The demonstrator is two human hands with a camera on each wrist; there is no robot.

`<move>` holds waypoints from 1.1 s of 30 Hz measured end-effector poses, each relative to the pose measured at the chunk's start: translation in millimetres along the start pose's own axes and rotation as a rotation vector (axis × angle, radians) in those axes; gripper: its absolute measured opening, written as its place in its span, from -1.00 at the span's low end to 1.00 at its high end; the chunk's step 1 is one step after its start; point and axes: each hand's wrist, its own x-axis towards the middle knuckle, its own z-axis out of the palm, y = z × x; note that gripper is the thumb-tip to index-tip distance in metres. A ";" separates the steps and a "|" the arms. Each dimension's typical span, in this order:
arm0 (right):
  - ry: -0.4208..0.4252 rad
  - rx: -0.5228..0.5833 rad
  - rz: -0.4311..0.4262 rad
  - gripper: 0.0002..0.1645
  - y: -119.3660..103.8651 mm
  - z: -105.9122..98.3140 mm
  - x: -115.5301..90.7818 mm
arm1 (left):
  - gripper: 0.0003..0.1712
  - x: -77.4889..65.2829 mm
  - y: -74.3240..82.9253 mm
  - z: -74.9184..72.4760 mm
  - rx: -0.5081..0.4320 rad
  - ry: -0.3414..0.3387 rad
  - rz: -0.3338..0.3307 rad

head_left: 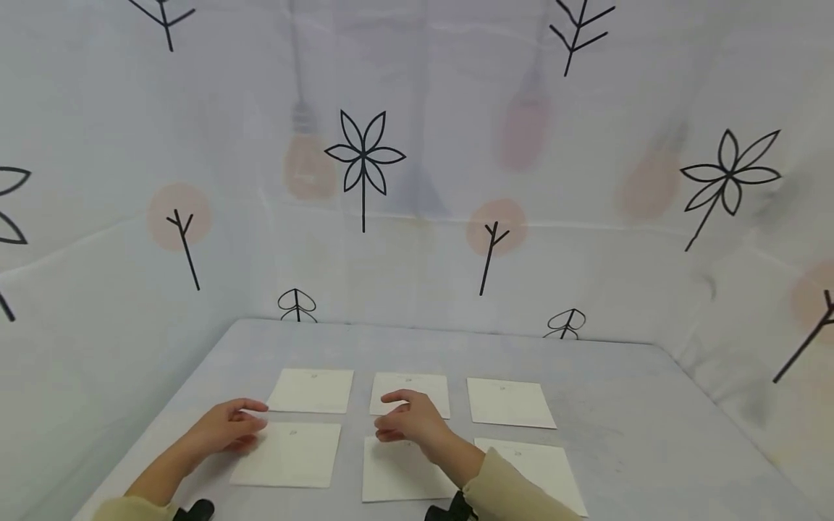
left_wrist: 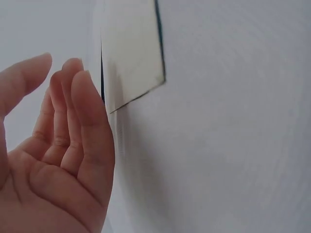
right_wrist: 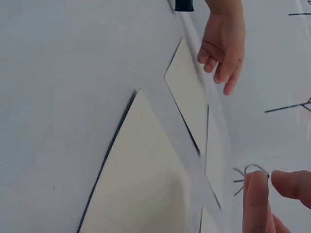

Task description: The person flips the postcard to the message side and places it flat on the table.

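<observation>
Several cream rectangular cards lie flat in two rows, each with a tiny mark near its far edge. My left hand (head_left: pixel 229 427) hovers at the left edge of the near-left card (head_left: pixel 289 456), fingers loosely bent and holding nothing. In the left wrist view, the palm of the left hand (left_wrist: pixel 63 155) faces sideways beside a card corner (left_wrist: pixel 138 58). Over the near-middle card (head_left: pixel 397 477) is my right hand (head_left: pixel 413 423), its fingers relaxed with nothing in them. Its fingertips overlap the far-middle card (head_left: pixel 430 394) in the head view. The right forearm partly covers the near-right card (head_left: pixel 541 470).
The far-left card (head_left: pixel 310 391) and far-right card (head_left: pixel 511 402) complete the back row. They lie on a pale table (head_left: pixel 638 427). A white curtain (head_left: pixel 417 275) printed with plants surrounds the table's back and sides. Black wrist straps (head_left: pixel 452 508) show at the sleeves.
</observation>
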 end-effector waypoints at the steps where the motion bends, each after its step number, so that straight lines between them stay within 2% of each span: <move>1: 0.003 0.001 -0.004 -0.43 0.3 -3.7 -1.4 | -0.47 -0.4 -0.7 -0.4 0.002 0.006 0.006; 6: 0.022 -0.004 -0.025 -0.41 1.3 -25.3 -11.2 | -0.53 -2.0 -5.2 -3.8 0.057 0.071 0.071; 12: 0.065 -0.009 -0.040 -0.40 1.9 -55.6 -23.7 | -0.65 -7.2 -7.9 -9.6 0.267 0.194 0.208; 15: 0.111 -0.018 -0.032 -0.39 4.5 -70.0 -29.2 | -0.67 -9.8 -8.2 -12.7 0.349 0.237 0.245; 24: 0.273 -0.034 -0.006 -0.46 11.0 -108.1 -48.2 | -0.58 -21.9 -11.6 -20.6 0.496 0.271 0.331; 33: 0.405 -0.106 0.045 -0.49 14.9 -145.8 -66.6 | -0.52 -22.1 -19.8 -31.5 0.620 0.322 0.406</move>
